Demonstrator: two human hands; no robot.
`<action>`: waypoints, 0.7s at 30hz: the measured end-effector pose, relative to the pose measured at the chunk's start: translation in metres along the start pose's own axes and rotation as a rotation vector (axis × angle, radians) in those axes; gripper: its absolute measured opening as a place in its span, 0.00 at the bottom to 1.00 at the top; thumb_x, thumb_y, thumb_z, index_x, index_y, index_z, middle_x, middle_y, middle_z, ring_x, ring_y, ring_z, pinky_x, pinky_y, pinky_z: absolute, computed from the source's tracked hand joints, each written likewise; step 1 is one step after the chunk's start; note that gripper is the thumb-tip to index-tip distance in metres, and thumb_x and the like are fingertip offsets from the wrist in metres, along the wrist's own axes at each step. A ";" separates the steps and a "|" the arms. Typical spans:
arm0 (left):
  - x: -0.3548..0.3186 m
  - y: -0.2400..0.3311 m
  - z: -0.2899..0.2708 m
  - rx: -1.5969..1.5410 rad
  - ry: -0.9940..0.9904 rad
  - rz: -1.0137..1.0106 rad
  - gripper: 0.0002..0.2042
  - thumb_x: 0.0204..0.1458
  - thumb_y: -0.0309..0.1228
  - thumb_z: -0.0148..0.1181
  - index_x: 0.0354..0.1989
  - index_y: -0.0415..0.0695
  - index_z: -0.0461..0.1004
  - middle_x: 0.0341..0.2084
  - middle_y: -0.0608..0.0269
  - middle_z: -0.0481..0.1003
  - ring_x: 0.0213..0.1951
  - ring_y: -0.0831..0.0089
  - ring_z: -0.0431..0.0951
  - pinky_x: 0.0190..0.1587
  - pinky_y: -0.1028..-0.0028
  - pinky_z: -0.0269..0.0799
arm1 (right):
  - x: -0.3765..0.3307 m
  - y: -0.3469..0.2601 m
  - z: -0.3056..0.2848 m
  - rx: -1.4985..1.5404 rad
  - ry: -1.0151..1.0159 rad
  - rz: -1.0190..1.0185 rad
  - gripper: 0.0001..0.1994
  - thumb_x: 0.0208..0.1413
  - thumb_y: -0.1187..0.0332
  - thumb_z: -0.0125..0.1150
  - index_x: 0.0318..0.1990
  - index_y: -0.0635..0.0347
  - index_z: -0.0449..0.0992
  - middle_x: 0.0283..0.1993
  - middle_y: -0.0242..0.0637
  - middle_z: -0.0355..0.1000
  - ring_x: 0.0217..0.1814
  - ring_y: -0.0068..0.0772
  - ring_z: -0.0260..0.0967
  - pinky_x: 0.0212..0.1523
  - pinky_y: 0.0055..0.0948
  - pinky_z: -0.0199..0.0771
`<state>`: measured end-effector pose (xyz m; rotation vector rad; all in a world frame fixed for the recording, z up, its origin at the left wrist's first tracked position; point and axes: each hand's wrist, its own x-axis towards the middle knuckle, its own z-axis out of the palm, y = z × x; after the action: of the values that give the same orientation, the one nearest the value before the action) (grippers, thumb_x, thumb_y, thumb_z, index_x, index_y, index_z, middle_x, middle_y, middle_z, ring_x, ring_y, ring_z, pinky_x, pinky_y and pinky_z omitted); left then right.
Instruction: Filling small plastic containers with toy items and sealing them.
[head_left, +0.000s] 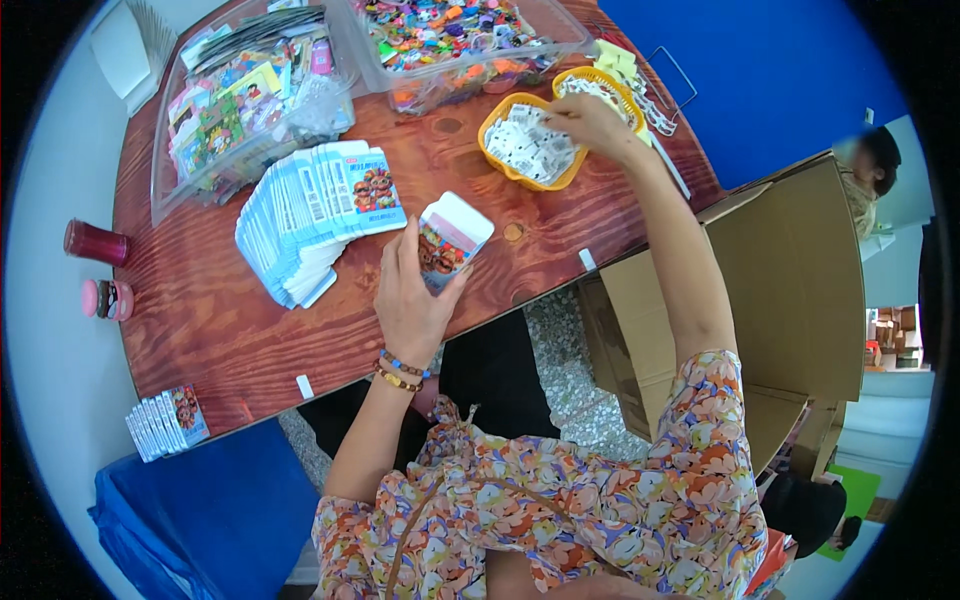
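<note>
My left hand (412,305) is wrapped round a small printed carton (442,252) in blue and red, its white top flap standing open. Over the right edge of a yellow basket (485,148) is my right hand (592,125), fingers drawn together in a pinch. Small white packets with dark print (530,148) fill that basket; whether the fingers hold one is hidden. Just left of the carton, a fanned pile of flat light-blue cartons (310,205) lies on the reddish wooden table (270,350).
A second yellow basket (632,98) holds white pieces. Behind are a clear tub (250,155) of packets and cards and another tub (410,80) of colourful trinkets. Several filled cartons (168,422) stand at the near left. Large cardboard boxes (780,280) stand right of the table.
</note>
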<state>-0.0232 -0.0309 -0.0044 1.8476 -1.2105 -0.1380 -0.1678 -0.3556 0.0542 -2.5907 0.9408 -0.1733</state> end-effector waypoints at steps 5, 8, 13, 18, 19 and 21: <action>0.001 -0.002 0.001 0.106 0.040 0.014 0.40 0.42 0.37 0.74 0.65 0.41 0.63 0.50 0.50 0.71 0.51 0.52 0.73 0.49 0.58 0.74 | -0.049 -0.089 -0.013 0.373 -0.051 0.007 0.12 0.56 0.65 0.65 0.46 0.59 0.80 0.30 0.31 0.75 0.28 0.19 0.70 0.29 0.24 0.68; -0.003 0.004 0.005 0.098 0.047 0.015 0.40 0.42 0.38 0.75 0.65 0.42 0.62 0.51 0.51 0.71 0.52 0.52 0.73 0.48 0.58 0.74 | -0.078 -0.136 0.005 0.312 -0.006 -0.102 0.13 0.53 0.68 0.68 0.45 0.58 0.76 0.26 0.33 0.73 0.26 0.25 0.71 0.28 0.27 0.70; -0.011 0.005 0.005 0.105 0.042 0.017 0.41 0.42 0.38 0.75 0.66 0.42 0.61 0.52 0.51 0.70 0.53 0.53 0.73 0.49 0.58 0.75 | -0.096 -0.172 0.028 -0.127 0.096 -0.240 0.13 0.52 0.66 0.69 0.42 0.58 0.75 0.28 0.42 0.77 0.29 0.42 0.77 0.30 0.37 0.74; -0.019 -0.001 0.000 0.046 0.111 -0.010 0.43 0.43 0.37 0.75 0.68 0.41 0.58 0.52 0.50 0.69 0.52 0.50 0.73 0.48 0.58 0.74 | -0.103 -0.174 0.029 0.117 0.203 -0.412 0.08 0.56 0.69 0.65 0.41 0.59 0.79 0.31 0.41 0.79 0.32 0.42 0.78 0.34 0.34 0.77; -0.021 -0.002 -0.002 0.046 0.117 -0.017 0.43 0.43 0.37 0.75 0.68 0.41 0.58 0.52 0.50 0.69 0.52 0.50 0.73 0.48 0.58 0.74 | -0.110 -0.173 0.030 0.116 0.197 -0.419 0.08 0.56 0.69 0.65 0.41 0.59 0.79 0.31 0.41 0.79 0.32 0.42 0.78 0.34 0.34 0.77; -0.022 -0.006 -0.007 0.038 0.183 -0.050 0.45 0.43 0.38 0.75 0.69 0.40 0.56 0.51 0.49 0.69 0.50 0.49 0.74 0.47 0.58 0.74 | -0.130 -0.176 0.035 0.286 0.171 -0.272 0.06 0.56 0.72 0.64 0.40 0.60 0.81 0.33 0.39 0.79 0.35 0.36 0.78 0.35 0.29 0.77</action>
<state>-0.0269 -0.0088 -0.0128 1.8800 -1.0471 0.0257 -0.1549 -0.1382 0.0919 -2.4502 0.5628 -0.5671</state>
